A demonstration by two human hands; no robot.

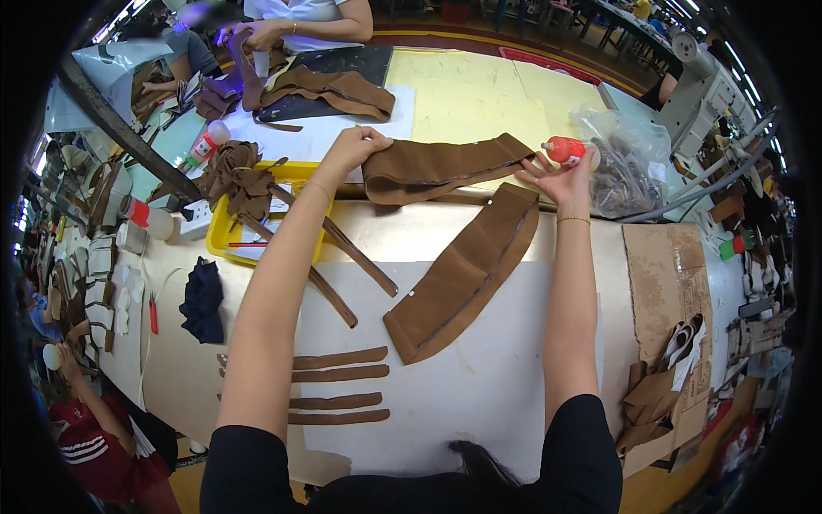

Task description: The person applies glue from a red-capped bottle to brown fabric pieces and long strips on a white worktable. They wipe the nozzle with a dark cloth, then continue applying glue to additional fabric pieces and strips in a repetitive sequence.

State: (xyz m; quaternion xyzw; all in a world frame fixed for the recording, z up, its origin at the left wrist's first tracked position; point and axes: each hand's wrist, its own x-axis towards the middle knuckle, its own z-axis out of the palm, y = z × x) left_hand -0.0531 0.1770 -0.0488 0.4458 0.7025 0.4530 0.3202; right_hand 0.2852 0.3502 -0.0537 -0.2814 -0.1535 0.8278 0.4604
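My left hand (pixel 364 147) is closed in a pinch on the left end of a wide brown fabric piece (pixel 445 163), which loops over at that end. In my right hand (pixel 561 178) is a red squeeze bottle (pixel 565 151), its nozzle pointing left. Fingertips of that hand also touch the piece's right end. Below it, a second wide brown piece (pixel 467 278) lies slanted on the grey sheet (pixel 479 403), a dark line running along its length. Several narrow brown strips (pixel 342 374) lie near my left forearm, which partly hides them.
A yellow tray (pixel 220 236) with bunched brown strips stands left, near a dark blue cloth (pixel 201 301). Cardboard (pixel 664 257) with brown scraps lies right, below a clear plastic bag (pixel 621 163). Another person (pixel 312 21) works across the table beside more brown pieces (pixel 330 90).
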